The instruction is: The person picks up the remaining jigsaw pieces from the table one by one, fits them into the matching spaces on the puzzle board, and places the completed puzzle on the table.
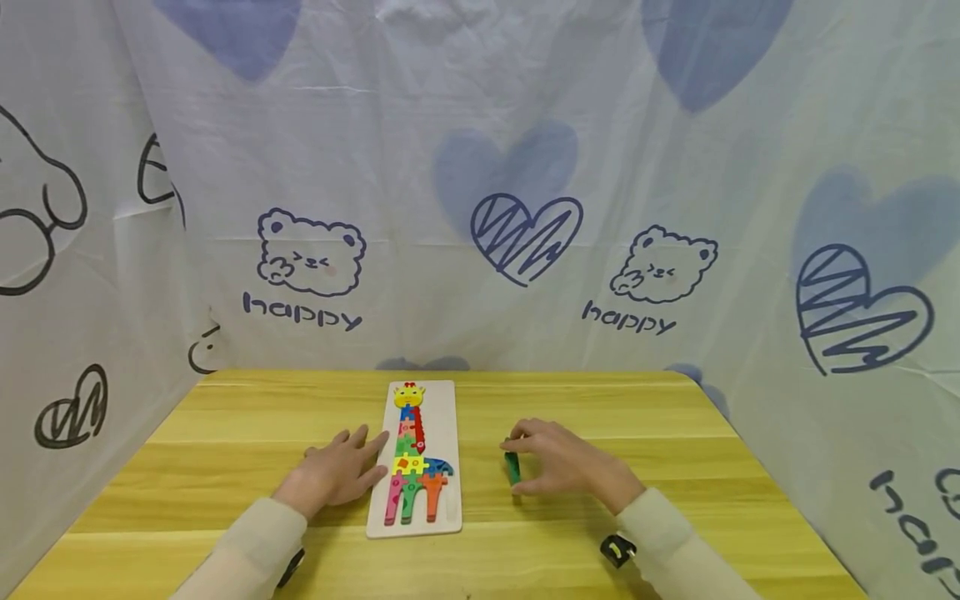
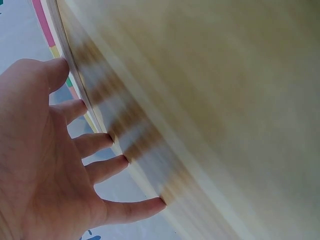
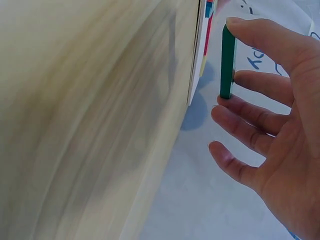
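Note:
A giraffe puzzle board (image 1: pixel 447 417) lies on the table, filled with colourful pieces: a yellow head, a blue, pink and green neck, a red mane, and pink, green and orange legs. At the lower right of the giraffe one leg-shaped recess (image 1: pixel 451 505) shows bare board. My left hand (image 1: pixel 330 472) rests at the board's left edge with its fingers spread. To the right of the board, my right hand (image 1: pixel 564 460) pinches a green puzzle piece (image 3: pixel 228 62) between thumb and fingertips, holding it above the table.
The wooden table (image 1: pixel 600 400) carries the board near its middle. A white cloth curtain (image 1: pixel 405 167) with hearts and bears hangs behind and along both sides. Dark wrist camera parts (image 1: pixel 617 550) sit by the right cuff.

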### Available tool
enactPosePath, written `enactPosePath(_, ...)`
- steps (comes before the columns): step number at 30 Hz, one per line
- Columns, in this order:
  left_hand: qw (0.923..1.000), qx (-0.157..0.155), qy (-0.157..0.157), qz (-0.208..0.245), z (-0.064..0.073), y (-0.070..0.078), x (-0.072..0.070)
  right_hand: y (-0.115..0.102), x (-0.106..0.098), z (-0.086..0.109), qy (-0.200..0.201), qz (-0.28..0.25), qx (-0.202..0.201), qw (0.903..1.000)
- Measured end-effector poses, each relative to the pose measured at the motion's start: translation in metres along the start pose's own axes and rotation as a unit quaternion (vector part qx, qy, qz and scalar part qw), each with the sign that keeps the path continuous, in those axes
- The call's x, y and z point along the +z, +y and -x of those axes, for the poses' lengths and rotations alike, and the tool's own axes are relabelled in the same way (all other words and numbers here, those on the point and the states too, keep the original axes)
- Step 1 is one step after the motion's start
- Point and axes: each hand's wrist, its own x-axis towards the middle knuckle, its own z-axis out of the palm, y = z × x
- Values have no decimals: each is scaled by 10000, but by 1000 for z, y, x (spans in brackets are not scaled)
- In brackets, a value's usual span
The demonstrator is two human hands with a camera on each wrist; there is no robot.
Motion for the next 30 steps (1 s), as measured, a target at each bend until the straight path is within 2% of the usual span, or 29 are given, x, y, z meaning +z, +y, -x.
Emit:
enactPosePath(12,10000,-28,-39,-29,-2,-2,2,-7,3,-11,60,-34,-401,9992)
enactPosePath(23,10000,12,-18,-22,-1,-1,1,-19,6,-19,119,1,-469,9988)
enactPosePath(30,10000,-19,-28,-29,-3,-2,2,-25,8,-26,18,-83,-428,9990)
